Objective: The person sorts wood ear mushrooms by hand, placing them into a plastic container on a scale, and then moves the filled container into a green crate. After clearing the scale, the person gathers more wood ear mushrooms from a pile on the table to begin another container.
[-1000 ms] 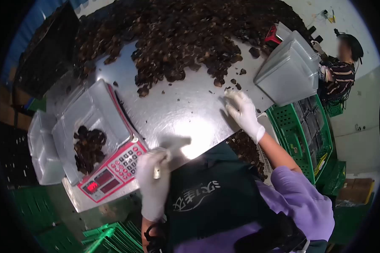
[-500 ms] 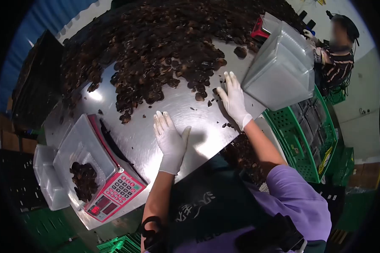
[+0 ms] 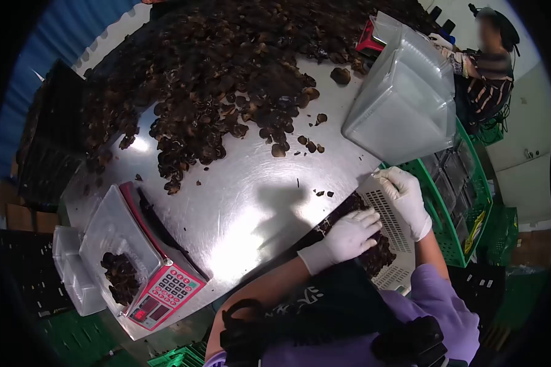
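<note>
One left hand lies open on probably soft mushrooms, lower right; the right hand grips the basket by its sturdier-looking rim.

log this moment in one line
left hand: over dark pieces in white basket | right hand: at basket rim | scale: loaded tray

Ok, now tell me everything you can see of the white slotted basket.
The white basket looks like plastic, its wall pierced by rows of narrow slots. It is by the near edge of the metal table, beside a green crate, and holds dark pieces. The gloved right hand is at its upper corner, seemingly gripping the rim; the gloved left hand is over the contents. Its base is hidden.
</note>
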Motion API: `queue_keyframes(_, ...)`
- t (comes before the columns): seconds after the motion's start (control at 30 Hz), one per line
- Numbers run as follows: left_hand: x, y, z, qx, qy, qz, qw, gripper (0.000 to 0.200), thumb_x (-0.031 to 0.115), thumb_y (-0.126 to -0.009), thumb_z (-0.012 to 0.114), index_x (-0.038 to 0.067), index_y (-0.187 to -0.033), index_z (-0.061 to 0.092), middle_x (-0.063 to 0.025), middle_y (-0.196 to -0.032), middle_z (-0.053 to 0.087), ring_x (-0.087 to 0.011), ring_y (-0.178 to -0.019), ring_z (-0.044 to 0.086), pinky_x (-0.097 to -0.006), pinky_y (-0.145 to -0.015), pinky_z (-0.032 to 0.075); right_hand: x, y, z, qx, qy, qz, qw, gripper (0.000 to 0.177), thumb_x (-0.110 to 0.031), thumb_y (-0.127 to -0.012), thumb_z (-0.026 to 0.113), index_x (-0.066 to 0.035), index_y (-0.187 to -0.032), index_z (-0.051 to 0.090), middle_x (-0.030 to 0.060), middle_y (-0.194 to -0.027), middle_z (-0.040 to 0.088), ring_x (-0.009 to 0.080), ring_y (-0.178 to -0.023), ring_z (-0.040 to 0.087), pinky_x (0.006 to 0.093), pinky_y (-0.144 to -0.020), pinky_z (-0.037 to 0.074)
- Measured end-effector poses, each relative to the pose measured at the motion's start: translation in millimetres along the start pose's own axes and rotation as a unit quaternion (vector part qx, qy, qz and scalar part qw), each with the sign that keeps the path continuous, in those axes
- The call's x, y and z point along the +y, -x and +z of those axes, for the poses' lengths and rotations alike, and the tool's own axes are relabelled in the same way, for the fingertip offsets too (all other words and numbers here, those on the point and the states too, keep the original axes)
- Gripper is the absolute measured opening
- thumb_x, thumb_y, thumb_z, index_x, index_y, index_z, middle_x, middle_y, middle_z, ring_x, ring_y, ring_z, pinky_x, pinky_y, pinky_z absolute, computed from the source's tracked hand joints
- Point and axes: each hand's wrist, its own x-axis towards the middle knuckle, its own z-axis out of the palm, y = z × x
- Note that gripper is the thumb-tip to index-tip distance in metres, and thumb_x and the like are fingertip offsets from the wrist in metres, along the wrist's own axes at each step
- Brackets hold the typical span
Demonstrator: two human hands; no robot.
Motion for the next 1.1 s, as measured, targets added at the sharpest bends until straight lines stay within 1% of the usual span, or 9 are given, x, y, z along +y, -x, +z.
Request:
queue_keyframes(0.17,-46.2,20.3,-38.9,0.345,-0.214,-0.326,0.854,0.067,0.036,-0.090,0.053,0.000,-0.144,0.036,-0.0197,-0.149,0.036,-0.0324,-0.142,0.027,-0.0458,-0.118,0.018,0.4,-21.6,56.5,0.007,0.013,-0.085,0.996,0.016,-0.009,-0.083,0.066,-0.006,-0.099,0.069,0.0118,-0.102,0.067,0.0303,-0.093,0.065,0.0360,-0.083,0.051)
queue_keyframes(0.23,-48.1,5.5,-5.6,0.353,0.542,-0.282,0.708,0.081,0.034,-0.085,0.062,-0.004,-0.147,0.026,-0.0214,-0.148,0.035,-0.0328,-0.138,0.033,-0.0440,-0.115,0.025,-8.1,-46.6,69.0,-0.004,-0.038,-0.078,0.996,0.016,-0.009,-0.083,0.066,-0.005,-0.099,0.068,0.0121,-0.105,0.066,0.0303,-0.097,0.064,0.0364,-0.088,0.050)
queue_keyframes(0.27,-47.0,2.4,16.6,0.324,0.209,-0.178,0.905,0.077,0.038,-0.086,0.060,-0.004,-0.144,0.031,-0.0217,-0.144,0.038,-0.0347,-0.138,0.030,-0.0470,-0.117,0.020,-13.1,-65.0,73.4,0.003,-0.076,-0.091,0.993,0.017,-0.008,-0.083,0.066,-0.004,-0.099,0.068,0.0126,-0.106,0.066,0.0306,-0.099,0.064,0.0364,-0.089,0.050)
queue_keyframes(0.3,-7.9,0.4,-23.9,0.020,-0.092,-0.225,0.970,0.072,0.040,-0.088,0.057,-0.002,-0.142,0.035,-0.0211,-0.140,0.042,-0.0353,-0.140,0.026,-0.0478,-0.117,0.018,-17.8,-82.7,77.8,0.009,-0.114,-0.102,0.988,0.017,-0.007,-0.083,0.065,-0.004,-0.100,0.067,0.0132,-0.107,0.065,0.0308,-0.101,0.063,0.0363,-0.090,0.050)
queue_keyframes(0.33,5.4,-10.4,-32.1,-0.120,-0.058,-0.115,0.984,0.065,0.041,-0.088,0.056,-0.002,-0.136,0.045,-0.0206,-0.141,0.044,-0.0359,-0.139,0.030,-0.0479,-0.116,0.020,-20.6,-102.9,83.4,0.004,-0.110,-0.124,0.986,0.020,-0.007,-0.083,0.064,-0.004,-0.102,0.067,0.0147,-0.112,0.064,0.0318,-0.107,0.061,0.0371,-0.092,0.049)
queue_keyframes(0.4,-2.4,7.7,-4.2,0.051,0.036,-0.045,0.997,0.054,0.036,-0.086,0.062,-0.001,-0.125,0.056,-0.0206,-0.135,0.050,-0.0373,-0.129,0.044,-0.0482,-0.110,0.031,-20.3,-142.3,103.3,0.056,-0.052,-0.121,0.990,0.039,-0.017,-0.084,0.065,-0.004,-0.120,0.060,0.0174,-0.126,0.057,0.0340,-0.120,0.053,0.0406,-0.101,0.042)
queue_keyframes(0.53,-30.0,74.6,-63.5,0.306,-0.149,-0.314,0.886,0.059,0.023,-0.080,0.071,0.000,-0.132,0.051,-0.0220,-0.131,0.053,-0.0391,-0.122,0.051,-0.0457,-0.101,0.042,7.7,-225.7,139.0,0.207,0.024,-0.033,0.978,0.061,-0.041,-0.087,0.064,-0.010,-0.137,0.050,0.0227,-0.142,0.044,0.0391,-0.132,0.039,0.0489,-0.107,0.033)
queue_keyframes(0.7,-64.0,166.1,-104.8,0.411,-0.222,-0.596,0.654,0.112,0.033,-0.072,0.080,-0.010,-0.148,0.011,-0.0304,-0.155,0.016,-0.0426,-0.145,0.014,-0.0468,-0.119,0.012,0.5,-271.4,189.5,0.184,0.002,0.064,0.981,0.050,-0.049,-0.084,0.063,-0.018,-0.124,0.063,0.0180,-0.136,0.050,0.0343,-0.131,0.040,0.0499,-0.105,0.032)
queue_keyframes(1.1,-60.9,154.7,-108.7,0.389,-0.195,-0.602,0.669,0.137,0.048,-0.058,0.087,-0.014,-0.147,0.004,-0.0363,-0.152,0.011,-0.0465,-0.144,0.012,-0.0485,-0.119,0.011,-114.0,-222.2,205.1,0.101,-0.055,-0.237,0.965,0.051,-0.036,-0.081,0.069,-0.015,-0.127,0.060,0.0152,-0.135,0.050,0.0323,-0.128,0.044,0.0487,-0.106,0.031)
